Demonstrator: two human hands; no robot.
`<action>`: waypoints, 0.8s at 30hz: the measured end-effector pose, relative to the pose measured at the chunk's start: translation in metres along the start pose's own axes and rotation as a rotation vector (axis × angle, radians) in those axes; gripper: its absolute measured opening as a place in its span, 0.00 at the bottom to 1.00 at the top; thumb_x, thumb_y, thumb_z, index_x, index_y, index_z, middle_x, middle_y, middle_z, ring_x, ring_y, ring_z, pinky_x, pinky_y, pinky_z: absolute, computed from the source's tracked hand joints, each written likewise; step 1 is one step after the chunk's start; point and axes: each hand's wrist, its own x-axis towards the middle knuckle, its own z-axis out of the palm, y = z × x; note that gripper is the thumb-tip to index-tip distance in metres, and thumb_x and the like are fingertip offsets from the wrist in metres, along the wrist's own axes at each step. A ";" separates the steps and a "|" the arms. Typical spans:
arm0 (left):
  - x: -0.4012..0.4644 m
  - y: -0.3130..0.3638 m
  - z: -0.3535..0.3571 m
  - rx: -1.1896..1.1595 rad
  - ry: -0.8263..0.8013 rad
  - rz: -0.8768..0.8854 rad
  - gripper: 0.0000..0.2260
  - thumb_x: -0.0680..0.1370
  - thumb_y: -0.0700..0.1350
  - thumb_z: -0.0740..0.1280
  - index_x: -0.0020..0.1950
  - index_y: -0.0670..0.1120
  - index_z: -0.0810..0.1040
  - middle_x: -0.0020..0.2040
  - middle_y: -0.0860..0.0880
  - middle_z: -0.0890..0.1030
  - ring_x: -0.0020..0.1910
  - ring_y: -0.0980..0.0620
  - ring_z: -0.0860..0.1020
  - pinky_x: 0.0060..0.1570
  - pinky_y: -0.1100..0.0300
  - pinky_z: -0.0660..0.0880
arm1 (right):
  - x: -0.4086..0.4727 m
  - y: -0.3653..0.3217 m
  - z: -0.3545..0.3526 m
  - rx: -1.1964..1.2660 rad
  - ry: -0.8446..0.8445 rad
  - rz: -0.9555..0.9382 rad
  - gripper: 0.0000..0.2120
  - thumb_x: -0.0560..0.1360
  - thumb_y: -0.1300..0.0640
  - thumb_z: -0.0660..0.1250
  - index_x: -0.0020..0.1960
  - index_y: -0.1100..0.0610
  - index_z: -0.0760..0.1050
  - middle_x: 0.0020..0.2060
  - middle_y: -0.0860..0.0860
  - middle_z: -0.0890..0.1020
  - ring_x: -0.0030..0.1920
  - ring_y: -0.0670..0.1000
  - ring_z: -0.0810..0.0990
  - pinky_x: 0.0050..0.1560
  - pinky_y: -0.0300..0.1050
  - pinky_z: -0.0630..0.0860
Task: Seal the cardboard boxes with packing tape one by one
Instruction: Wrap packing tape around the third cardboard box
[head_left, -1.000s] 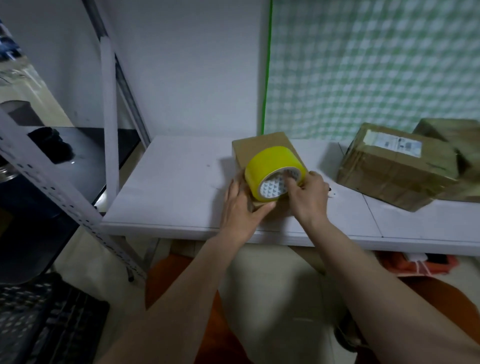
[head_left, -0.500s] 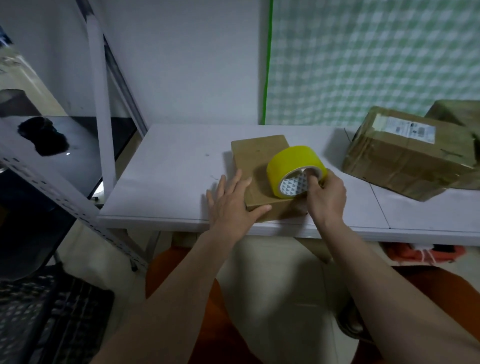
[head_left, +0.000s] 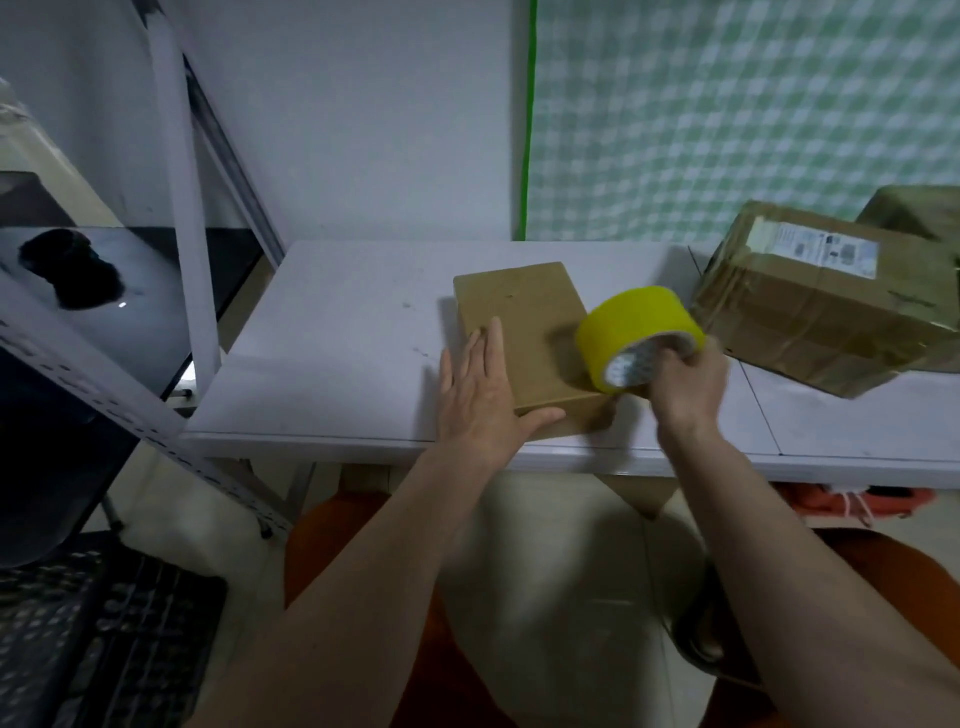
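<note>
A small flat cardboard box (head_left: 524, 322) lies on the white table (head_left: 337, 338), near its front edge. My left hand (head_left: 480, 395) lies flat against the box's left side, fingers straight, thumb along the front edge. My right hand (head_left: 685, 384) grips a yellow roll of packing tape (head_left: 636, 332), fingers curled into its core. The roll hangs just off the box's right side, slightly above the table.
A larger taped cardboard box (head_left: 815, 306) with a white label sits at the right, and another box (head_left: 919, 213) lies behind it. A metal shelf frame (head_left: 182, 208) stands at the left. A black crate (head_left: 88, 634) lies on the floor.
My right hand has carried the tape roll from above the box's middle to its right side. My left hand has let go of the roll and spread flat on the box's left edge.
</note>
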 end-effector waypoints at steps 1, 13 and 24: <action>0.000 0.000 0.000 -0.011 0.004 -0.001 0.54 0.67 0.72 0.65 0.78 0.46 0.40 0.79 0.47 0.52 0.77 0.52 0.49 0.72 0.53 0.37 | 0.005 0.001 -0.004 0.050 0.021 0.019 0.04 0.74 0.63 0.60 0.48 0.63 0.71 0.44 0.59 0.78 0.46 0.57 0.77 0.51 0.59 0.76; 0.013 0.022 0.004 0.092 0.013 0.057 0.54 0.66 0.73 0.65 0.79 0.46 0.43 0.76 0.42 0.59 0.76 0.45 0.55 0.74 0.51 0.44 | -0.004 0.008 0.006 0.446 -0.138 0.324 0.06 0.73 0.58 0.70 0.38 0.53 0.75 0.36 0.50 0.81 0.39 0.51 0.81 0.40 0.46 0.79; 0.010 0.016 0.008 0.139 -0.006 0.095 0.54 0.66 0.73 0.65 0.79 0.45 0.44 0.78 0.47 0.55 0.77 0.49 0.52 0.74 0.52 0.44 | 0.025 0.011 -0.007 0.294 -0.055 0.211 0.08 0.71 0.66 0.62 0.40 0.56 0.77 0.41 0.57 0.81 0.47 0.59 0.82 0.50 0.62 0.79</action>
